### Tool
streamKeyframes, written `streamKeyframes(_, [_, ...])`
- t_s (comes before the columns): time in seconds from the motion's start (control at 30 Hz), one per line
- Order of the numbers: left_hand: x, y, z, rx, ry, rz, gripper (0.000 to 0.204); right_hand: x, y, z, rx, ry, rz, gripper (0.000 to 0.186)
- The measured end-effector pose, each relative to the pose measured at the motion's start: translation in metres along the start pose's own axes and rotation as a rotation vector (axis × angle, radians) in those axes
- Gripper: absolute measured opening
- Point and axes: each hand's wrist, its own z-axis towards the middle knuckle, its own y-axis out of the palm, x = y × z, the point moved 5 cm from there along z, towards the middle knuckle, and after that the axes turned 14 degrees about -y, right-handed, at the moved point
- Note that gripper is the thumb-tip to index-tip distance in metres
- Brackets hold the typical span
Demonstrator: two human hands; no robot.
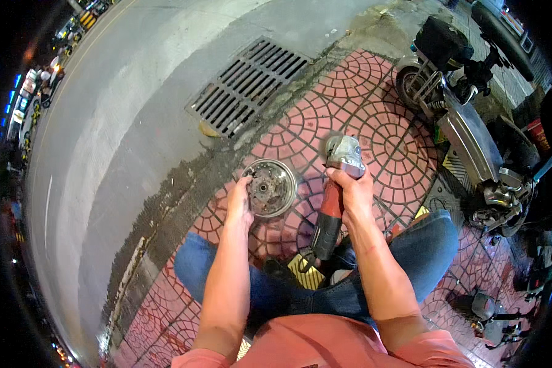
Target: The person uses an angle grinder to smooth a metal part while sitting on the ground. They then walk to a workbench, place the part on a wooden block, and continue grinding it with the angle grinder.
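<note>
Person squats on the red patterned brick pavement (374,122) beside a grey metal drain grate (248,86). Left hand (240,199) rests on the rim of one round grey metal wheel hub (270,187), which lies flat on the bricks, fingers curled over its edge, steadying it. Right hand (352,193) is closed around the body of one red-handled angle grinder (336,196), whose grey head sits just right of the hub (apart, no contact seen). Grinding looks not yet begun; the hub still shows rust-brown grime at its centre. One parked scooter (466,122) stands at right.
</note>
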Motion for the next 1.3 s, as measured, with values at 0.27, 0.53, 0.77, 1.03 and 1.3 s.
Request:
streamKeyframes(0.27, [-0.061,-0.026,0.055,0.024,-0.205,-0.026,0.042,0.000,0.005,-0.006,0.013,0.013,-0.042,0.044])
streamKeyframes(0.53, [-0.133,-0.007,0.069,-0.001,-0.287,-0.020,0.039,0.006,-0.002,-0.002,0.006,0.004,-0.052,0.046])
streamKeyframes(0.77, [-0.213,-0.122,0.186,0.172,-0.313,0.351,0.050,0.011,0.006,-0.017,-0.033,0.032,-0.053,0.041])
streamKeyframes(1.03, [-0.121,-0.056,0.070,0.472,-0.176,1.003,0.054,0.026,-0.006,-0.001,0.053,0.012,-0.052,0.043])
streamKeyframes(1.3, [-0.018,0.062,-0.098,-0.192,0.409,1.078,0.026,0.029,-0.009,0.014,0.179,0.011,0.042,0.034])
